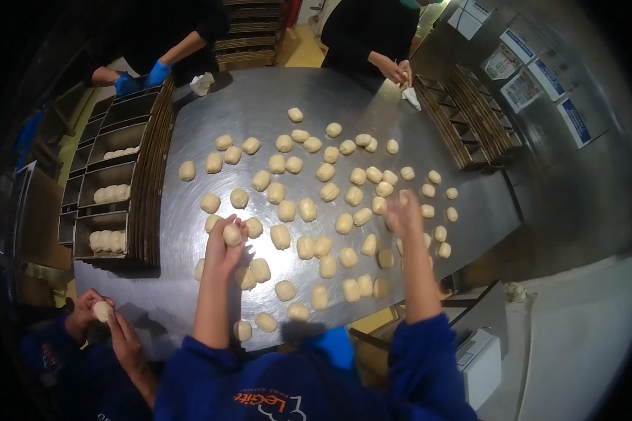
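Many small rolled dough pieces (307, 209) lie scattered over a steel table (189, 295). My left hand (221, 254), palm up with its fingers curled, holds one pale dough piece (232, 234). Other dough pieces (260, 270) rest just beside that wrist. Over the right part of the spread is my right hand (404, 216), smeared by motion. A pale patch shows at its fingertips, but whether it grips a dough piece is unclear. Some dough pieces under and behind my right forearm are partly hidden.
Stacked metal loaf pans (112, 242) stand at the left edge, several holding dough. More pans (463, 116) sit at the far right. Co-workers' hands are at the near left, around a dough piece (103, 311), at the far left in blue gloves (159, 74), and at the far right.
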### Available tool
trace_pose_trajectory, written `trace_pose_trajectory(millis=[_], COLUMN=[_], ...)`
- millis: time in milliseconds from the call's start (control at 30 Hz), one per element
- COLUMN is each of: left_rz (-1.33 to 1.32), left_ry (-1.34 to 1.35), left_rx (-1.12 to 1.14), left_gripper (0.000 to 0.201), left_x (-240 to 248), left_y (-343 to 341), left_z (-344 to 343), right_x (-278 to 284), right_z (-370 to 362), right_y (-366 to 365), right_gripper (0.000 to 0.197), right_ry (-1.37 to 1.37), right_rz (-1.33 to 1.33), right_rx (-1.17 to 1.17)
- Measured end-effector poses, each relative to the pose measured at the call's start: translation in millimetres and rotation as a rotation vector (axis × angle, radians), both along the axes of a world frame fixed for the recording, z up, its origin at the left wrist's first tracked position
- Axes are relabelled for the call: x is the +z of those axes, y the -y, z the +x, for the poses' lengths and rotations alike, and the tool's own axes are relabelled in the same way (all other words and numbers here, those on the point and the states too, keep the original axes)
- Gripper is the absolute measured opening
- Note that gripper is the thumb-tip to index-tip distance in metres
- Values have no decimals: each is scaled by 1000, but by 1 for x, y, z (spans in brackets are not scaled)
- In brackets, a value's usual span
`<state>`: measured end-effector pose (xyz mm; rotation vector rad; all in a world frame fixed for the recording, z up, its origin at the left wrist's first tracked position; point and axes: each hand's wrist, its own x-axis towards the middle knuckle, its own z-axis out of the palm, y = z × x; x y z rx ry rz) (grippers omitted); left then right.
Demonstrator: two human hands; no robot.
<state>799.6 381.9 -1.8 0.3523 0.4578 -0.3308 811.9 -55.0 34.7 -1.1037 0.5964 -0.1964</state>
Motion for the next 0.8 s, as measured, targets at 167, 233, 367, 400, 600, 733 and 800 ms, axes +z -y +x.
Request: trace_pose_trajectory(millis=[167,233,367,400,600,733,800], left_rz=[3,197,1214,1225,1020,1117,1152], left_ry=[228,287,-197,-121,420,627,759], left_rx=[66,34,266,301,245,-23,-126], left_gripper=[57,86,90,88,60,50,49], left_x=[73,84,49,30,-26,-28,-14], left_y=[68,66,72,73,170,220,239], left_z=[114,189,254,252,95,-52,-117], right_x=[-18,-15,-20,-20,-49,-49,-74], right_z=[-142,-186,-272,-293,-406,-445,-478], right_y=[-45,-68,-107,-119,-177,-197,-189], right_gripper=[42,37,30,29,31,27,27], right_ry=[-90,-131,-206,-248,-404,-330,-254], right_rz=[190,209,242,223,268,201,-8], right_rx=[-9,19,-20,-74,-288,-247,-196])
